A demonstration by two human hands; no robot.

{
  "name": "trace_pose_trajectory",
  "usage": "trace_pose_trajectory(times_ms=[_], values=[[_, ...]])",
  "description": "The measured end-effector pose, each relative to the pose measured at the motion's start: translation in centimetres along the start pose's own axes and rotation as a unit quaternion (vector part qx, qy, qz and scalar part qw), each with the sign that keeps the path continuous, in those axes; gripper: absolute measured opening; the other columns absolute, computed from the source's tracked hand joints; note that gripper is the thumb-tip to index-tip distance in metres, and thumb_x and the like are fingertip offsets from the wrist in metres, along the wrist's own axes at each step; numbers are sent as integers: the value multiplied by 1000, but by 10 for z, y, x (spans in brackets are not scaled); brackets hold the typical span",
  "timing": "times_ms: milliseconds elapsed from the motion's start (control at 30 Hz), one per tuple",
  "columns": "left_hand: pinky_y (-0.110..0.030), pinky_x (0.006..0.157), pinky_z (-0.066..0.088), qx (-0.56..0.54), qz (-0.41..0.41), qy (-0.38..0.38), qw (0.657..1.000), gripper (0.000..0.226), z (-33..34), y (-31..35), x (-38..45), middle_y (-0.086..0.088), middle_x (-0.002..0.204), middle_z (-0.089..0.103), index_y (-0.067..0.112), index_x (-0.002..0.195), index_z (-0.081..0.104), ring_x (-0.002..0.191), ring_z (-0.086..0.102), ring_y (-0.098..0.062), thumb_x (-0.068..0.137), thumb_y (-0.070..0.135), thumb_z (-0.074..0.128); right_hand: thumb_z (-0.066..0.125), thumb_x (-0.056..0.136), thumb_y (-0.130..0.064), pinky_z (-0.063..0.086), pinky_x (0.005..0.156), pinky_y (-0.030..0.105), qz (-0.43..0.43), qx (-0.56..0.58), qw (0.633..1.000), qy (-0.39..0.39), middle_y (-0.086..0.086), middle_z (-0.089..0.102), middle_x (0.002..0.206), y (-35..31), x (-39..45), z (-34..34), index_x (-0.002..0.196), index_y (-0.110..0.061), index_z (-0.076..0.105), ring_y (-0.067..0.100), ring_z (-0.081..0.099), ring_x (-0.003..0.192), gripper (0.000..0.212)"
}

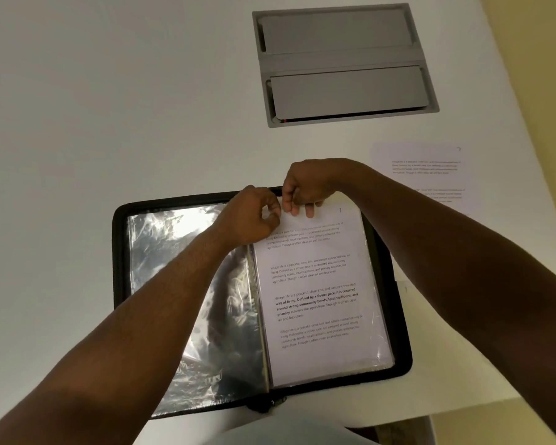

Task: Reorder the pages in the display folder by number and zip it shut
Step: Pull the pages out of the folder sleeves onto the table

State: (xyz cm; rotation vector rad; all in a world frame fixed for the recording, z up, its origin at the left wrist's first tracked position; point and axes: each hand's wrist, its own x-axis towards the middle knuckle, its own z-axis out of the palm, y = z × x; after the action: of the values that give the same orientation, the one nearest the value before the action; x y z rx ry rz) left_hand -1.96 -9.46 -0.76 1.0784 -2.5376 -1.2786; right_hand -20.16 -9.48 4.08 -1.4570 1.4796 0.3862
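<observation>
A black zip display folder lies open on the white table, its zip pull at the near edge by the spine. Its left side shows empty shiny plastic sleeves. On the right side a printed page sits in a sleeve. Both hands meet at the top edge of that page. My left hand pinches the top left corner of the sleeve. My right hand curls over the top edge, fingertips on the page. Whether the page is fully inside the sleeve is hidden by the hands.
Loose printed pages lie on the table to the right of the folder. A grey recessed cable box with two flaps is set into the table further back. The table's right edge runs diagonally near a yellow wall.
</observation>
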Motion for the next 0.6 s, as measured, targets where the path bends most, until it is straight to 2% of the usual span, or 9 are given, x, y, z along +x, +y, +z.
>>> trace_pose_trajectory(times_ms=[67, 133, 167, 233, 333, 500, 600], values=[[-4, 58, 35, -5, -8, -8, 1000, 8, 0, -1, -1, 17, 71, 56, 13, 83, 68, 64, 52, -4, 80, 7, 63, 53, 92, -2, 56, 66, 24, 30, -67, 997, 3, 1, 71, 85, 1, 3, 5, 102, -14, 71, 13, 71, 66, 24], [-5, 59, 37, -4, -2, -20, 1000, 8, 2, -1, -2, 14, 75, 61, 13, 83, 66, 67, 58, -11, 80, 7, 63, 55, 92, -5, 57, 78, 28, 46, -107, 993, 28, 0, 68, 80, 4, 6, 10, 106, -18, 69, 16, 72, 72, 24], [-9, 60, 39, -2, 1, -22, 1000, 7, 3, -2, -2, 11, 77, 63, 13, 83, 65, 69, 59, -13, 80, 7, 63, 57, 92, -6, 56, 79, 28, 48, -119, 991, 35, -1, 68, 82, 5, 8, 12, 108, -18, 68, 15, 71, 72, 23], [-17, 63, 43, -1, 1, -19, 1000, 7, 4, -2, -2, 6, 79, 65, 13, 82, 65, 71, 60, -14, 79, 7, 62, 64, 89, -11, 54, 73, 26, 48, -154, 986, 42, 2, 71, 89, 6, 13, 14, 109, -16, 68, 11, 68, 65, 21], [-25, 65, 48, -2, 3, -19, 1000, 5, 5, -3, -3, 3, 77, 66, 13, 79, 63, 71, 60, -15, 77, 9, 60, 75, 81, -20, 53, 69, 27, 64, -210, 974, 54, 1, 67, 79, 9, 16, 18, 101, -12, 66, 14, 66, 69, 23], [-21, 64, 44, -14, 1, -19, 1000, 7, 5, -2, -4, -3, 77, 66, 9, 80, 63, 72, 60, -17, 76, 12, 57, 77, 79, -31, 50, 77, 33, 107, -202, 973, 40, 0, 53, 72, 16, 17, 22, 101, -8, 60, 18, 56, 75, 36], [-22, 64, 46, -23, -1, -20, 1000, 18, 4, -2, -4, -1, 77, 66, 10, 80, 63, 71, 59, -15, 72, 21, 52, 81, 75, -36, 48, 78, 34, 120, -222, 967, 43, 0, 50, 78, 17, 14, 23, 115, -9, 58, 19, 53, 82, 53]])
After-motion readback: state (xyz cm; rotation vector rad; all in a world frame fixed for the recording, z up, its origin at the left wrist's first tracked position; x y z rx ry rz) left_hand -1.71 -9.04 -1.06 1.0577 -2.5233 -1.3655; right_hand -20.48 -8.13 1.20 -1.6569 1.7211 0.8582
